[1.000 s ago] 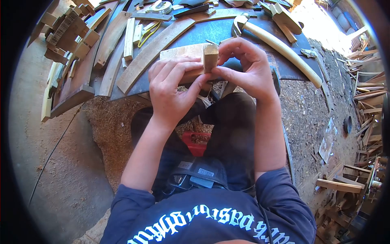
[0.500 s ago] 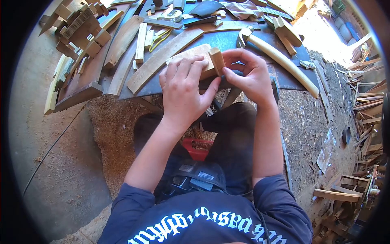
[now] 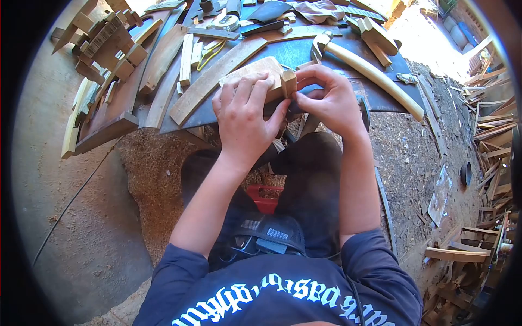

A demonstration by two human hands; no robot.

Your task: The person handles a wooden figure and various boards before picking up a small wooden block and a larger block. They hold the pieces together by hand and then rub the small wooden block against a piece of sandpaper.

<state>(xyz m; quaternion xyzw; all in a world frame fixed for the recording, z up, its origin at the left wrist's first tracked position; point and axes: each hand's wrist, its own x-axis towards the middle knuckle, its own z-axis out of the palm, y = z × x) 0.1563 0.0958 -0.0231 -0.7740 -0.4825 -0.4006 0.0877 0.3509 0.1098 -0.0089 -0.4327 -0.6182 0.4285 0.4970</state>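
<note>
My left hand [image 3: 242,106] is wrapped over a pale wooden block [image 3: 265,66] at the front edge of the workbench, thumb below and fingers across the top. In my right hand [image 3: 330,98], a small wooden piece [image 3: 289,81] is pinched between thumb and fingers. That piece stands against the right end of the block, close to my left thumb. Just beyond my right hand lies a hammer [image 3: 375,76] with a long pale handle, its metal head toward the middle of the bench.
Curved wooden pieces [image 3: 217,81] and narrow strips lie on the blue-topped workbench [image 3: 291,52]. A tape measure [image 3: 225,23] sits at the back. Stacked wooden parts [image 3: 109,49] stand at the left. Sawdust covers the floor, and scrap wood [image 3: 497,130] is piled along the right.
My right hand has tilted and lowered the small wooden piece, bringing it against the block's end. My left hand keeps its hold on the block.
</note>
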